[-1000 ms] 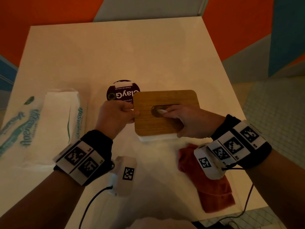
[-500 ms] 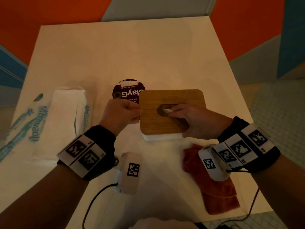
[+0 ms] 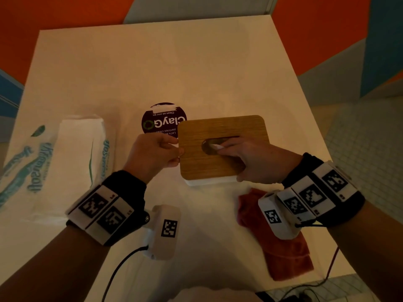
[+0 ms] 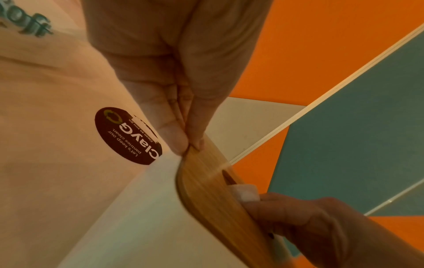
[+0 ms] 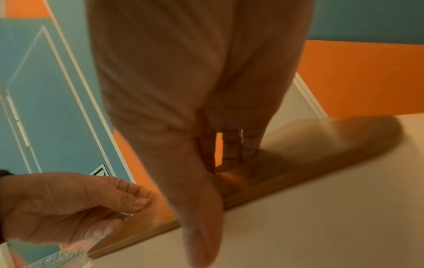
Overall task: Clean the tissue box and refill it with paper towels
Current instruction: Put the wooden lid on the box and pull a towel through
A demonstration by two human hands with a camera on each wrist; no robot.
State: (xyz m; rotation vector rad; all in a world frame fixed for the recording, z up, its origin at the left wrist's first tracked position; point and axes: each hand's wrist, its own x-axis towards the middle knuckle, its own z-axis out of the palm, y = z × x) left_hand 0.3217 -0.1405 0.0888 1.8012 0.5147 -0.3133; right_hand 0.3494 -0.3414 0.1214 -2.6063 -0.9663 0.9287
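The tissue box (image 3: 209,182) is white with a wooden lid (image 3: 222,127) and stands mid-table. My left hand (image 3: 174,149) pinches the lid's left edge between thumb and forefinger; the left wrist view shows this left hand (image 4: 189,145) on the lid (image 4: 206,185). My right hand (image 3: 220,147) has its fingers at the lid's oval slot, two fingertips pinching the white tip of a paper towel (image 3: 214,146). Its thumb lies over the lid's near edge. In the right wrist view the fingers (image 5: 229,154) dip into the slot. A pack of paper towels (image 3: 72,153) lies at the left.
A red cloth (image 3: 285,258) lies near the table's front right corner, under my right wrist. A round dark sticker (image 3: 163,120) sits on the table just behind my left hand. The table's right edge drops to a tiled floor (image 3: 359,149).
Both hands keep their holds on the lid and at the slot. Only the head view has shifted slightly; the box stays where it was.
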